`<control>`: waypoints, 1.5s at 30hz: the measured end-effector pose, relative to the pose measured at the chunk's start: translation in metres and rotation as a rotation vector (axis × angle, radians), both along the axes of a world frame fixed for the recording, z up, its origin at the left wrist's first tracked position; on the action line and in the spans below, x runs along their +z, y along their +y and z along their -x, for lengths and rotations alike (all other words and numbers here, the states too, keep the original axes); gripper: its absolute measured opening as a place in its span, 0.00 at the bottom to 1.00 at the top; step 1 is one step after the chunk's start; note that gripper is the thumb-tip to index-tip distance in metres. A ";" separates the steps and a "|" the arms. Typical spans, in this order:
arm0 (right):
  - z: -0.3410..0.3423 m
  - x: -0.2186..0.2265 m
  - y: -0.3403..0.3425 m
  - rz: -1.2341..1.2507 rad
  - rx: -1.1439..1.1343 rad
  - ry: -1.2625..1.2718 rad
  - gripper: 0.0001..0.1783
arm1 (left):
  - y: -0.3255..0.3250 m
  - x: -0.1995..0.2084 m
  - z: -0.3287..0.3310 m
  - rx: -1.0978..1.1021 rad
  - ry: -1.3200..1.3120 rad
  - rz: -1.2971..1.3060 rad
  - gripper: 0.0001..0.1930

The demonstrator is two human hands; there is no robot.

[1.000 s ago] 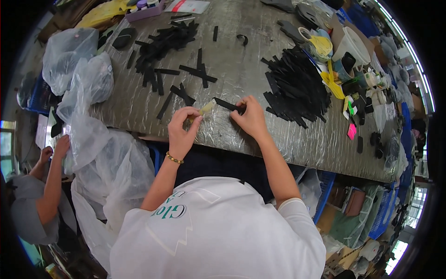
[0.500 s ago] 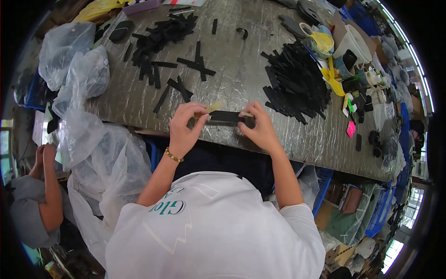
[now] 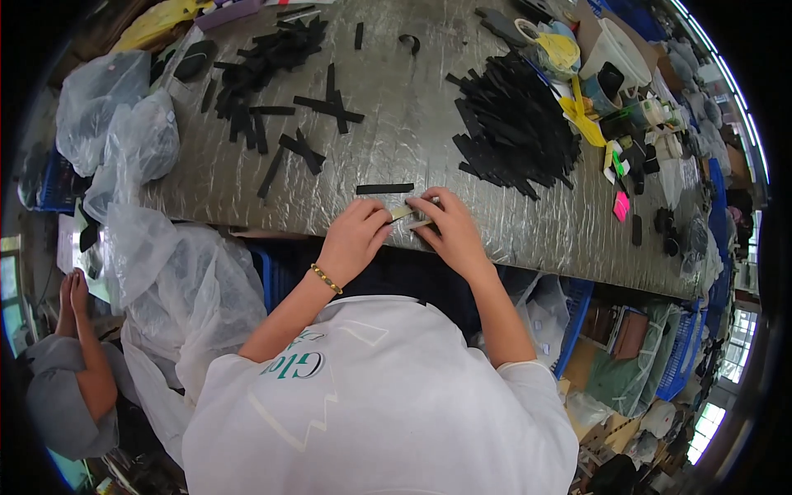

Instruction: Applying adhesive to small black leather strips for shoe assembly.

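My left hand [image 3: 356, 238] is closed, its fingertips pinching one end of a small pale yellowish strip [image 3: 401, 212]. The other end of that strip meets the fingers of my right hand [image 3: 452, 231], which is also closed. Another thin light piece shows between the right thumb and fingers, too small to name. Just beyond both hands, a single black strip [image 3: 384, 189] lies flat on the table, touched by neither.
A dense pile of black strips [image 3: 520, 128] lies to the right, a looser heap [image 3: 268, 66] at the far left. Containers [image 3: 615, 58] crowd the table's right side. Plastic bags [image 3: 177, 264] hang at its left edge. Another person [image 3: 74, 371] is at the far left.
The black strip that was between my hands now lies on the table beyond them. My hands have moved closer together, with the pale strip between them. The view has shifted slightly.
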State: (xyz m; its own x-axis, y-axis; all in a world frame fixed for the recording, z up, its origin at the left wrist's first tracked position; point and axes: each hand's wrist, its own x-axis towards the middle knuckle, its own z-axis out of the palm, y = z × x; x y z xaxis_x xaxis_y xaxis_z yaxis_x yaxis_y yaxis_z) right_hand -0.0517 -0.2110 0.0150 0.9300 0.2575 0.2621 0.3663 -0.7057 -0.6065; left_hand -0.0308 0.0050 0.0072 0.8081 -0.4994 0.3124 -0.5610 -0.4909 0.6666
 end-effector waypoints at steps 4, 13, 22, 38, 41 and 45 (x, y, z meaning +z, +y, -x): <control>0.006 -0.004 0.005 0.004 -0.048 0.066 0.16 | -0.003 -0.001 0.004 -0.001 -0.055 -0.017 0.08; 0.031 -0.022 0.024 -0.147 -0.375 0.119 0.12 | -0.004 -0.008 0.007 -0.039 -0.066 -0.041 0.13; 0.033 -0.023 0.025 -0.186 -0.390 0.119 0.11 | -0.009 -0.009 0.008 -0.055 -0.039 -0.003 0.16; 0.018 0.000 -0.002 -0.554 -0.340 0.375 0.14 | -0.014 -0.003 0.005 -0.093 -0.076 -0.153 0.23; 0.018 -0.005 0.001 -0.491 -0.337 0.363 0.09 | -0.014 -0.003 0.005 -0.092 -0.082 -0.153 0.22; 0.018 -0.009 0.004 -0.491 -0.315 0.288 0.08 | -0.014 -0.003 0.005 -0.092 -0.094 -0.158 0.22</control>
State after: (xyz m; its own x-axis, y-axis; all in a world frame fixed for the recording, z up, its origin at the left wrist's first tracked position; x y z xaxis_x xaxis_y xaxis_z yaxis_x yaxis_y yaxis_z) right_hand -0.0695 -0.2072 0.0065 0.9920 -0.1256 0.0090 -0.0383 -0.3688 -0.9287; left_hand -0.0358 -0.0085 0.0040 0.7279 -0.6184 0.2961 -0.6642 -0.5289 0.5284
